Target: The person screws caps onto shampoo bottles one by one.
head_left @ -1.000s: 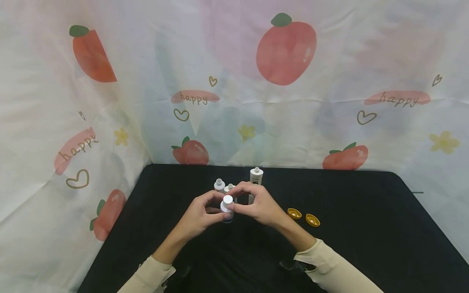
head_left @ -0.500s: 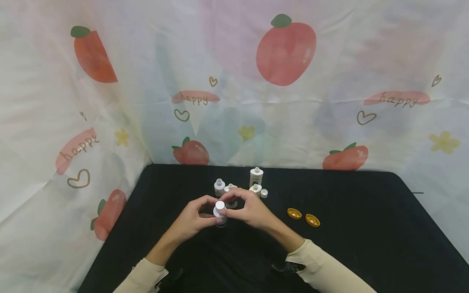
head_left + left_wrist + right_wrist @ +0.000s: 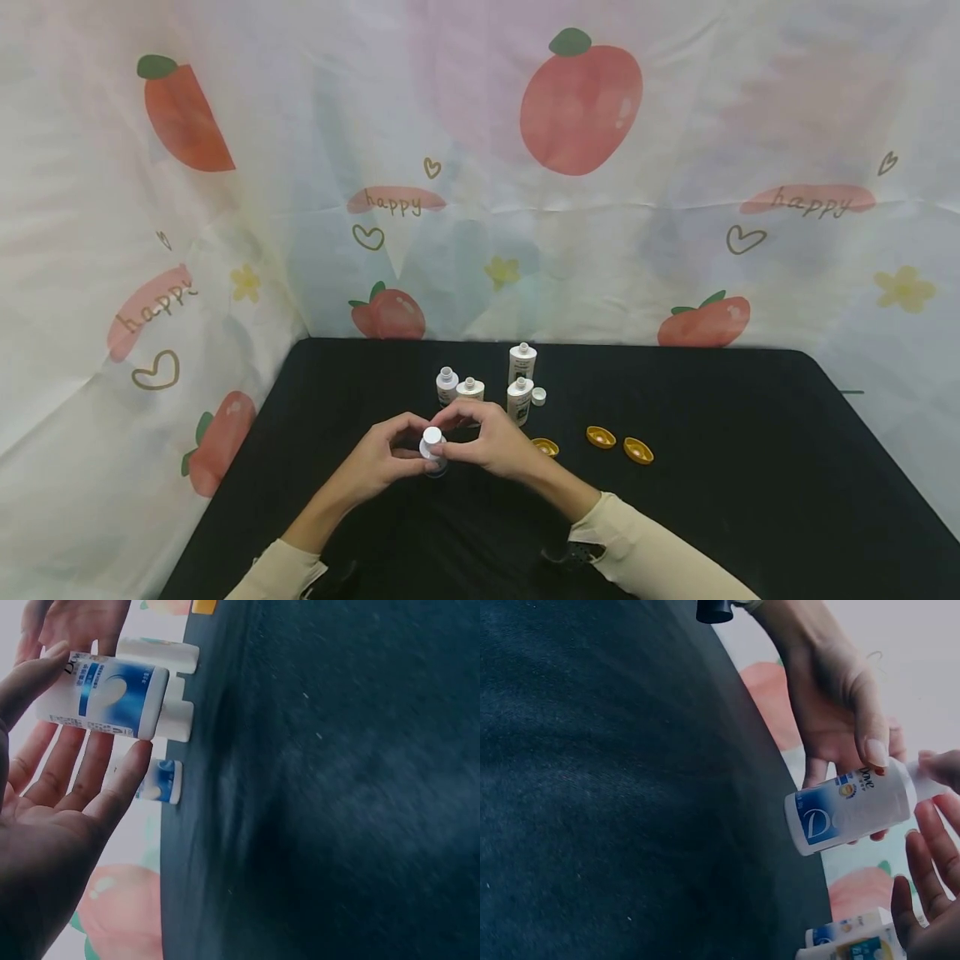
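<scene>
My left hand holds a small white-and-blue lotion bottle round its body, thumb on one side and fingers on the other. With thumb and fingertips, my right hand pinches the white cap on top of it. In the head view the bottle stands upright, low over the near middle of the black table. The right wrist view shows the bottle's labelled side between the two hands. Just beyond the hands are several white bottles without caps, among them one at the left and one at the right.
A loose white cap lies beside the right-hand bottle, and a taller bottle stands farther back. Gold boat-shaped pieces lie right of the hands, one partly behind the right forearm. A printed cloth hangs behind the black table.
Both hands have moved left and nearer to me with the bottle, keeping their hold on body and cap. The bottle and loose cap behind the right hand, and a third gold piece, have come into view.
</scene>
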